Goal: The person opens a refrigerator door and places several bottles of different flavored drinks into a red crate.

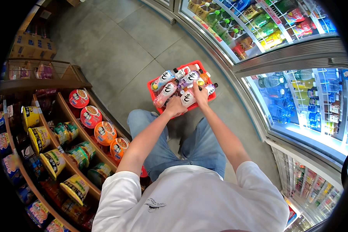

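A red plastic basket (198, 63) full of drink bottles stands on the floor before my knees. My right hand (201, 94) grips the neck end of a pink bottle (188, 98) with a white label, its dark cap showing by the fingers. At that bottle's lower end, my left hand (176, 106) is curled over the near side of the basket; its fingertips are hidden. Another pink bottle (166, 92) lies left of it. Farther back are a blue-labelled bottle (162, 79), a purple-labelled bottle (188, 79) and an orange drink bottle (204, 77).
Shelves (75, 127) of instant noodle cups, some red-lidded (79, 98), rise close on my left. Lit glass-door drink coolers (295, 98) line the right. Grey floor tiles (127, 49) run ahead between them. Cardboard boxes (33, 46) are stacked at the far left.
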`<state>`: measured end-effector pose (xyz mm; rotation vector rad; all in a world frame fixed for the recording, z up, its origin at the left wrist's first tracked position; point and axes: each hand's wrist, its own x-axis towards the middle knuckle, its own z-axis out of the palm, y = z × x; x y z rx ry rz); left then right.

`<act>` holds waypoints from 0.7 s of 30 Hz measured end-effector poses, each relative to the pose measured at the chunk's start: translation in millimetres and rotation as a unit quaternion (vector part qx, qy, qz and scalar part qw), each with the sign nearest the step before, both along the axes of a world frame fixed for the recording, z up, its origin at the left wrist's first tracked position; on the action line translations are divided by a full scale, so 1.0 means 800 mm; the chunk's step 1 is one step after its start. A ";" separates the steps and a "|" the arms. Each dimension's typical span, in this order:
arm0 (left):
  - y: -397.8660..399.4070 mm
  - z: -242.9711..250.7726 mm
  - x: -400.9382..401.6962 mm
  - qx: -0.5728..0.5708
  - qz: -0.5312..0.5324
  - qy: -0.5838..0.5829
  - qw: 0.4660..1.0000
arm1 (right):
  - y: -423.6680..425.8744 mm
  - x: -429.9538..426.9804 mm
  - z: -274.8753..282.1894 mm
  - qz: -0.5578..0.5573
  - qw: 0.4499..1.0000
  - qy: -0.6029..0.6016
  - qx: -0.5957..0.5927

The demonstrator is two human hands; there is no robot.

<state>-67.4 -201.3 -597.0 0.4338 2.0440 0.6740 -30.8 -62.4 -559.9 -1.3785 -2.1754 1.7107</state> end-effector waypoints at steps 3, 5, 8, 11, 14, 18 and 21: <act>0.011 -0.020 -0.017 -0.013 -0.018 -0.009 1.000 | 0.018 -0.013 -0.048 0.046 0.998 0.025 0.020; 0.009 -0.042 -0.015 0.053 0.001 0.133 0.990 | 0.021 -0.024 -0.066 0.050 0.998 0.043 0.022; 0.027 -0.028 -0.023 0.010 -0.036 0.137 0.990 | 0.039 -0.029 -0.095 0.097 0.982 0.082 0.142; 0.033 -0.060 -0.014 -0.020 -0.048 0.296 0.954 | 0.053 -0.030 -0.139 0.137 0.953 0.137 0.233; 0.037 -0.080 -0.007 -0.058 -0.091 0.316 0.943 | 0.058 -0.025 -0.175 0.139 0.923 0.184 0.307; 0.040 -0.094 0.006 -0.088 -0.104 0.374 0.917 | 0.058 -0.022 -0.196 0.146 0.925 0.238 0.256; 0.031 -0.118 0.011 -0.087 -0.133 0.402 0.902 | 0.054 -0.020 -0.187 0.142 0.946 0.210 0.200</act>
